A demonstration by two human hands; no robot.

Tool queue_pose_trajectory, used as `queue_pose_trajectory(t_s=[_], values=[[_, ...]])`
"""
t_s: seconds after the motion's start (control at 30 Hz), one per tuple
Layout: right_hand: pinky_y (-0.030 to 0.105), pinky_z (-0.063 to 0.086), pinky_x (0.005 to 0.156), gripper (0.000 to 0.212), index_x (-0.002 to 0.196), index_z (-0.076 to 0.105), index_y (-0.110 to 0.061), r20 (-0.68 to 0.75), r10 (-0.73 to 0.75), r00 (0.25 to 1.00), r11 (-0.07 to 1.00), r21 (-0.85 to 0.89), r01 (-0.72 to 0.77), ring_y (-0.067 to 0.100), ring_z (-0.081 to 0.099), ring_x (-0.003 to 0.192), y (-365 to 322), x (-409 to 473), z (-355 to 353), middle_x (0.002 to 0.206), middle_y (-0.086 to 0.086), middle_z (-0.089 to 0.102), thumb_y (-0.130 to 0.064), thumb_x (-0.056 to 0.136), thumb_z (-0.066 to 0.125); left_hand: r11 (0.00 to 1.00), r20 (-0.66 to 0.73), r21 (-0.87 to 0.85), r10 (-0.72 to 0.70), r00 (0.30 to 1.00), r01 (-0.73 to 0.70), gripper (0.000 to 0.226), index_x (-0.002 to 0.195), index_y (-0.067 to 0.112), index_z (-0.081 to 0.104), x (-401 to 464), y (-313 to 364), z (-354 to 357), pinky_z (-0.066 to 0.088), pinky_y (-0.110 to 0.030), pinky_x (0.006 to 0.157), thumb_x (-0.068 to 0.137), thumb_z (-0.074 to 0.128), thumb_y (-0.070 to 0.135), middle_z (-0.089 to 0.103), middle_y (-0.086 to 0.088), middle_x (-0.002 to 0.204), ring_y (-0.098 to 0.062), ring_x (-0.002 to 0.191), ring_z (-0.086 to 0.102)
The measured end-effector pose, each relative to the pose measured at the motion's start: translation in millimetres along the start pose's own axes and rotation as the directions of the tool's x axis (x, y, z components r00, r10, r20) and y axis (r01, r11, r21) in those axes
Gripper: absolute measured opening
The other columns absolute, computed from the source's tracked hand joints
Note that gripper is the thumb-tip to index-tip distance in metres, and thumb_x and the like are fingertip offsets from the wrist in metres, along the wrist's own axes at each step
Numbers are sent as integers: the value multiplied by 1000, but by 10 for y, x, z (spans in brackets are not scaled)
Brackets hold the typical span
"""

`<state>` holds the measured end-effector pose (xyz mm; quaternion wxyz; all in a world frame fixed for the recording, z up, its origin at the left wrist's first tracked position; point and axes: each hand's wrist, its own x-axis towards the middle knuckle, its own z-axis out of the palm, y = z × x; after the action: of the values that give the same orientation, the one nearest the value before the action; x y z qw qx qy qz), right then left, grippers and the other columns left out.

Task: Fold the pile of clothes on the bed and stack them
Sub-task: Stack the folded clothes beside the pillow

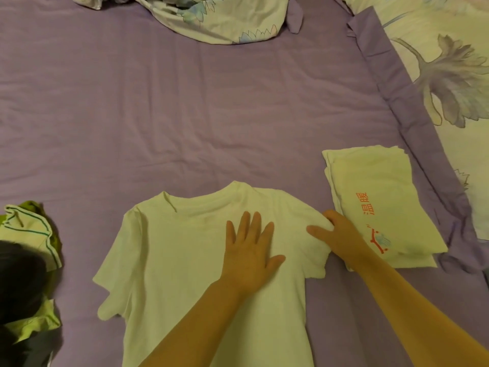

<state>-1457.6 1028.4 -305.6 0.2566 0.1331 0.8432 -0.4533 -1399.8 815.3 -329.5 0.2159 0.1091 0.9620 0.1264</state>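
A: Item 1?
B: White T-shirt, short-sleeved, laid flat on the purple bedsheet, collar pointing away from the person, hem running out of the bottom edge of the view. Plain surface, no print showing.

A: Hands on it?
B: 2. Left hand: flat, fingers straight and slightly spread, palm pressing the chest area right of centre. Right hand: at the shirt's right shoulder, fingers curled under the sleeve fabric with the thumb lying on top, so it pinches that sleeve edge. Both forearms bare.

A: Item 2?
B: Folded stack, white garments, at least 2 layers by the visible edges, just beside the T-shirt on its right. Top piece carries red characters and a small red-and-blue graphic. The right wrist crosses its near-left corner.

A: Item 3?
B: Unfolded pile at the left edge: 1 pale piece with dark green trim lines, yellow-green fabric under and below it, dark cloth nearest the camera. Well apart from the stack, near the shirt's left sleeve.

A: Other bedding?
B: Floral quilt, bunched, top centre. Floral pillow with purple border, along the right side.
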Motion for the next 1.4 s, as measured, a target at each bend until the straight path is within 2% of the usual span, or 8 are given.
queue_pose_trajectory(t_s=[0.2,0.33,0.47,0.57,0.67,0.83,1.0,1.4], values=[[23,53,74,32,103,64,-27,57,77,995,925,368,-93,13,66,97,-4,-168,5,100,-8,71,-23,75,79,999,25,10,42,999,-42,71,138,38,-31,-176,275,168,-32,-54,103,85,3,72,-38,2,148,-29,134,-41],[43,42,105,66,139,43,-14,63,134,989,974,175,-144,22,50,124,109,-295,92,135,2,54,-12,80,74,998,61,63,-15,998,11,80,134,35,-37,-144,308,271,-35,-55,101,87,15,75,-44,-1,143,-34,129,-44],[34,42,100,58,139,38,-8,-88,38,995,994,108,-29,24,47,125,74,-320,160,134,7,51,-6,86,63,994,78,109,-25,997,17,88,130,34,-43,-104,338,267,-37,-54,97,86,19,77,-50,-2,138,-33,126,-48],[28,43,90,61,140,37,-11,-131,7,991,993,121,8,22,48,122,17,-356,255,133,4,50,-4,85,63,998,89,69,-11,996,5,85,145,33,-24,-120,328,207,-31,-50,102,89,28,70,-41,-2,145,-31,132,-41],[32,53,69,71,145,31,-21,-62,9,998,970,244,7,29,58,105,-68,-382,375,131,4,52,-3,85,65,971,-63,-237,-39,997,23,56,150,30,23,-148,273,58,1,-35,118,98,39,42,14,2,160,-23,148,9],[21,48,53,57,140,33,-34,96,63,993,929,357,-94,13,59,78,-185,-408,588,110,-6,55,-16,93,59,200,177,-949,-305,936,245,28,127,23,52,-67,245,-223,49,-14,80,102,39,29,61,-1,122,-7,99,62],[24,56,56,28,123,49,-18,98,68,993,759,641,-116,18,66,80,-187,-425,529,106,5,61,-7,100,38,197,236,-929,-332,913,312,36,131,16,48,46,226,-212,52,-17,73,100,45,33,63,0,107,-9,87,63],[20,49,74,22,101,63,-21,-253,15,967,978,204,38,14,61,86,-16,-525,746,94,-5,64,-3,91,54,498,-45,-833,-499,866,243,18,80,22,45,368,209,-169,37,-17,60,94,55,25,47,11,71,-6,65,45]])
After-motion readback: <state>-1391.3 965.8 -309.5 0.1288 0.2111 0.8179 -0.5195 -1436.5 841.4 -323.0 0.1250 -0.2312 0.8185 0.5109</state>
